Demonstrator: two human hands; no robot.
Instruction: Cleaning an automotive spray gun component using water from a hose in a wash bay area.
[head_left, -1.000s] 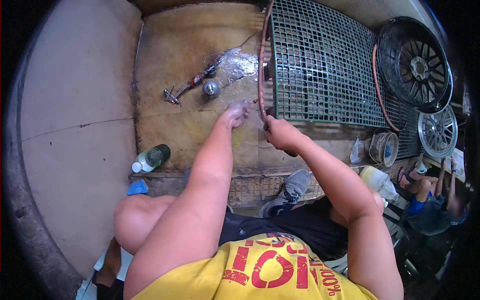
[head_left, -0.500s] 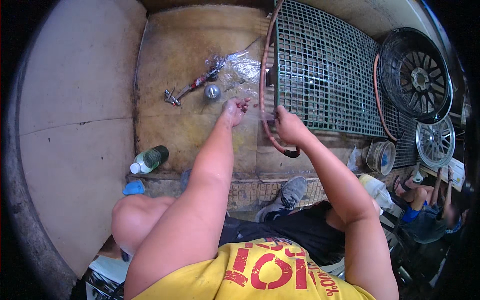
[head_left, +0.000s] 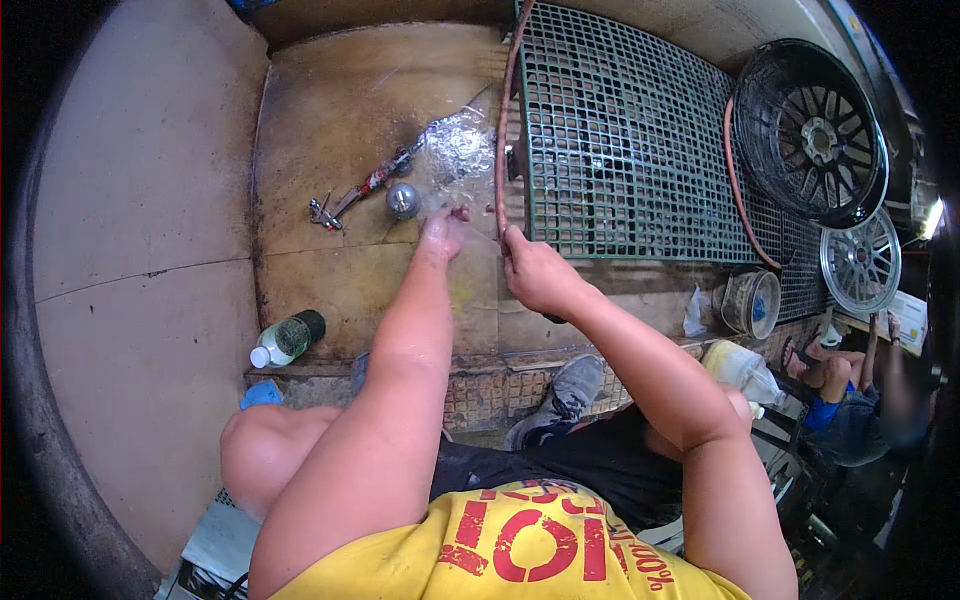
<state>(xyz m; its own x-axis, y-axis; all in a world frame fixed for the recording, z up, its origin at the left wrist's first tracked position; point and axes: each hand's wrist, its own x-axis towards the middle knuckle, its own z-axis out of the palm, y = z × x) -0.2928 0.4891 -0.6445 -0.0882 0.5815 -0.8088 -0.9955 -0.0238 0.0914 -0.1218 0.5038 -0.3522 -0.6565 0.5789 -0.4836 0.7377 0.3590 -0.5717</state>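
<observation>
My right hand (head_left: pixel 532 268) is closed on the reddish hose (head_left: pixel 502 170) beside the green grate (head_left: pixel 620 150). My left hand (head_left: pixel 445 232) is to its left, wet and whitish, with fingers loosely curled and apart, holding nothing I can make out. Beyond it on the stained brown surface (head_left: pixel 320 110) lie a small spray gun (head_left: pixel 325 212) with a red-and-silver fitting (head_left: pixel 375 180), a round silver cup (head_left: pixel 402 200) and a shiny wet patch (head_left: pixel 458 145).
A bottle (head_left: pixel 287 340) and blue object (head_left: pixel 260 394) lie at left. Right are a black wheel (head_left: pixel 760 110), silver wheel (head_left: pixel 858 255), bucket (head_left: pixel 742 300) and plastic jug (head_left: pixel 730 370). A seated co-worker (head_left: pixel 850 410) is at far right. My shoe (head_left: pixel 565 395) rests below.
My right hand has shifted down and left along the hose, and my left hand slightly down and left. The whole view has shifted a little.
</observation>
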